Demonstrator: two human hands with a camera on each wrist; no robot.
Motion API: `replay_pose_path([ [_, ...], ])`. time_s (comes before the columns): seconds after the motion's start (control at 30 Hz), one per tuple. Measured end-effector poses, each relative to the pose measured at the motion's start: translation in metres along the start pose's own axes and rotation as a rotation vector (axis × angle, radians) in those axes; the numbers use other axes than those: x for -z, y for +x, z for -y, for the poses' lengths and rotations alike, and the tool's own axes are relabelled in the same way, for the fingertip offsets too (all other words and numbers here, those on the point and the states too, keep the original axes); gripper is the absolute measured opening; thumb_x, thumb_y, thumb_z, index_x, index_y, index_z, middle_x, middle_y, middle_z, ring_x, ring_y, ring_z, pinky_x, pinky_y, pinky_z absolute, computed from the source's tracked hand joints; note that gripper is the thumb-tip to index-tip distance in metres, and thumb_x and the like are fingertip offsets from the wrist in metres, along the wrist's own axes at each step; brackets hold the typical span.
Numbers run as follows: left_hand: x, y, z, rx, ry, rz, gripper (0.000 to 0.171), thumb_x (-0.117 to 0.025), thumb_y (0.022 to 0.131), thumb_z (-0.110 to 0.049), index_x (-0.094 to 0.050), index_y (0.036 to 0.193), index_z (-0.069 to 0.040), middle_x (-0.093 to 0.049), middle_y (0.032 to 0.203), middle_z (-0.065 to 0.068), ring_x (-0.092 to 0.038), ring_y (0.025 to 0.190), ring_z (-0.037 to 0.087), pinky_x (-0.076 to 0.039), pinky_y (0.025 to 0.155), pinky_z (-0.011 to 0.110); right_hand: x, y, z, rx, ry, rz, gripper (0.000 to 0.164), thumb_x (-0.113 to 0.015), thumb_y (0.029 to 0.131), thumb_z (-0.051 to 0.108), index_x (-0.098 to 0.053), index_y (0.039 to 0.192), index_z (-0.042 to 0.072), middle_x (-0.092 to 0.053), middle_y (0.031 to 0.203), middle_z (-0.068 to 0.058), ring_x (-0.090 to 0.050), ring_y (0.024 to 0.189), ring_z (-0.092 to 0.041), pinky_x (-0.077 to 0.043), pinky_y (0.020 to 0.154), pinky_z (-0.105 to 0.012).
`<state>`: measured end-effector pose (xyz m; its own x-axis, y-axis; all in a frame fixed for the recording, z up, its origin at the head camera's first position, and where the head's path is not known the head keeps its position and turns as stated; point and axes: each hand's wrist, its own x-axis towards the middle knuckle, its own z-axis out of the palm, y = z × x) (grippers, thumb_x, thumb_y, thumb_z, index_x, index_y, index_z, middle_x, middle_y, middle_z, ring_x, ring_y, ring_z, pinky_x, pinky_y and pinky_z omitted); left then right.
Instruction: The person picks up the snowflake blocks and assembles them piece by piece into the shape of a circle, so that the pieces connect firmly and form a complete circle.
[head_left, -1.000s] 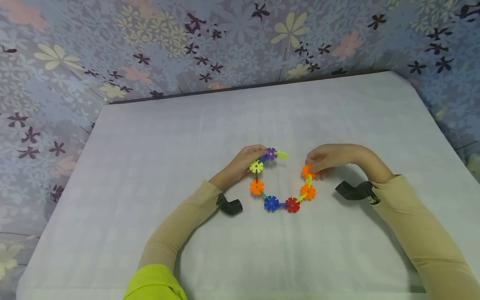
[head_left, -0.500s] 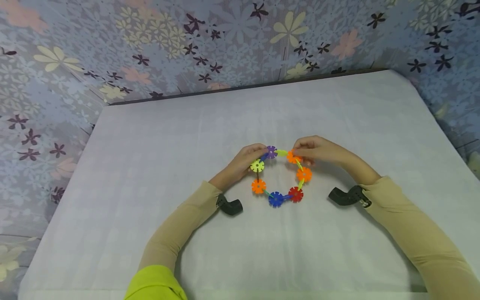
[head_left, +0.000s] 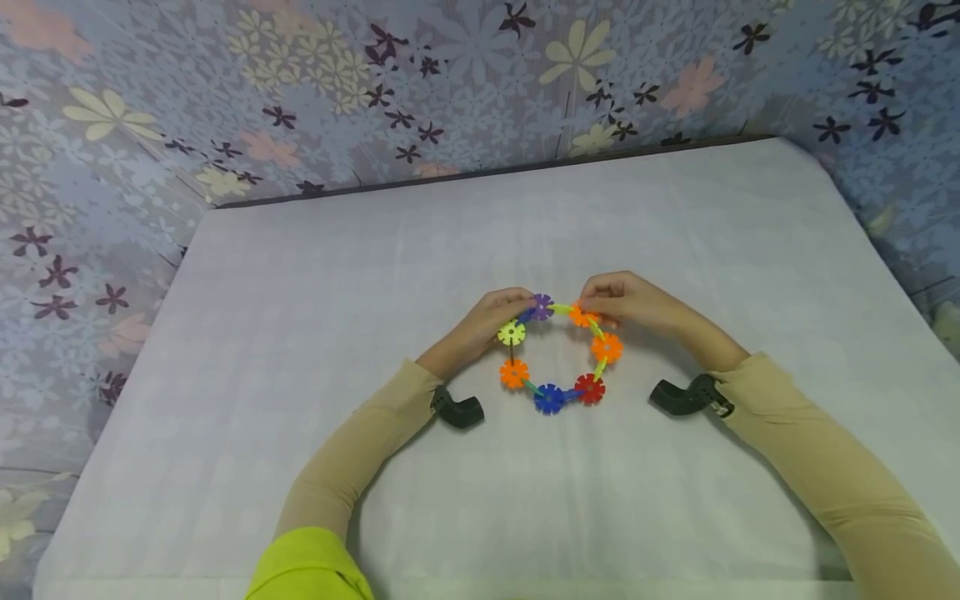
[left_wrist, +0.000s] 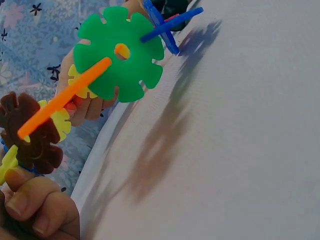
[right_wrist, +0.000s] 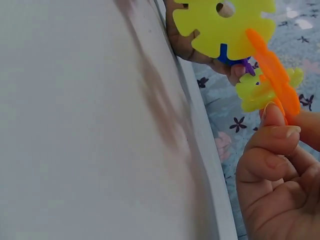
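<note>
Notched plastic snowflake discs, slotted together edge to edge, form a loop above the white tabletop in the head view. My left hand (head_left: 486,323) pinches the loop's far left part, beside a purple disc (head_left: 543,307). An orange disc (head_left: 581,315) at the far right is pinched between thumb and fingers of my right hand (head_left: 637,302). Between those two discs sits a yellow disc (head_left: 560,309), nearly edge-on, at the orange one's rim. Red (head_left: 590,390) and blue (head_left: 550,399) discs hang nearest me. The left wrist view shows a green disc (left_wrist: 97,40) and a brown disc (left_wrist: 45,147).
A white cloth (head_left: 360,275) covers the table. Behind it stands a wall with floral print (head_left: 480,83). Black curved mounts (head_left: 459,411) stick out from both wrists, low over the cloth. The loop's shadow (left_wrist: 160,150) falls on the cloth.
My right hand has moved left and away from me, carrying the orange end up to the yellow disc. The open U of discs has become a ring. The left hand stays nearly still.
</note>
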<state>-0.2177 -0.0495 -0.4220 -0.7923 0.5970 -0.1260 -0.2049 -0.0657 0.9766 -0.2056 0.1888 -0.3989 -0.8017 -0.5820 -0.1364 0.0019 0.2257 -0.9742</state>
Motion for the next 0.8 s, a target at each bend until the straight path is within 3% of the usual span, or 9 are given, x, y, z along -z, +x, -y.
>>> replay_pose_path([
  [0.23, 0.0, 0.0, -0.001, -0.024, 0.072, -0.024, 0.017, -0.047, 0.092, -0.007, -0.059, 0.091, 0.005, -0.056, 0.088, 0.003, -0.048, 0.084, 0.012, -0.039, 0.077, 0.023, -0.005, 0.0, -0.003, 0.008, 0.111, 0.008, 0.018, -0.05, 0.092, 0.011, -0.054, 0.083, -0.005, -0.043, 0.055, -0.006, -0.037, 0.046, -0.016, -0.031, 0.044, -0.027],
  [0.33, 0.001, 0.0, -0.002, -0.031, 0.075, -0.022, 0.016, -0.047, 0.092, -0.006, -0.06, 0.089, 0.003, -0.056, 0.088, 0.003, -0.048, 0.086, 0.014, -0.039, 0.079, 0.025, -0.007, 0.001, -0.005, 0.011, 0.155, -0.001, 0.017, -0.05, 0.092, 0.01, -0.055, 0.084, -0.004, -0.044, 0.055, -0.005, -0.037, 0.046, -0.014, -0.03, 0.043, -0.026],
  [0.43, 0.001, 0.0, -0.002, -0.024, 0.064, -0.02, 0.016, -0.046, 0.092, -0.005, -0.06, 0.088, 0.002, -0.056, 0.086, 0.003, -0.048, 0.082, 0.013, -0.04, 0.076, 0.023, -0.009, 0.001, -0.006, -0.001, 0.174, -0.018, 0.016, -0.05, 0.092, 0.01, -0.056, 0.084, -0.003, -0.045, 0.056, -0.003, -0.037, 0.046, -0.012, -0.031, 0.042, -0.024],
  [0.67, 0.001, -0.001, -0.003, 0.022, 0.033, -0.015, 0.016, -0.046, 0.091, -0.003, -0.06, 0.086, 0.003, -0.054, 0.077, 0.003, -0.045, 0.058, 0.006, -0.038, 0.052, 0.017, -0.012, 0.001, -0.007, -0.014, 0.162, -0.058, 0.017, -0.051, 0.092, 0.011, -0.055, 0.083, -0.003, -0.046, 0.056, -0.004, -0.038, 0.046, -0.014, -0.032, 0.042, -0.024],
  [0.8, 0.002, 0.0, -0.002, 0.0, 0.058, 0.013, 0.016, -0.045, 0.092, -0.002, -0.059, 0.084, 0.003, -0.053, 0.079, 0.003, -0.046, 0.064, 0.008, -0.04, 0.058, 0.018, -0.014, 0.001, -0.009, 0.007, 0.143, -0.052, 0.016, -0.05, 0.092, 0.009, -0.055, 0.083, -0.003, -0.046, 0.056, -0.004, -0.038, 0.045, -0.014, -0.033, 0.042, -0.024],
])
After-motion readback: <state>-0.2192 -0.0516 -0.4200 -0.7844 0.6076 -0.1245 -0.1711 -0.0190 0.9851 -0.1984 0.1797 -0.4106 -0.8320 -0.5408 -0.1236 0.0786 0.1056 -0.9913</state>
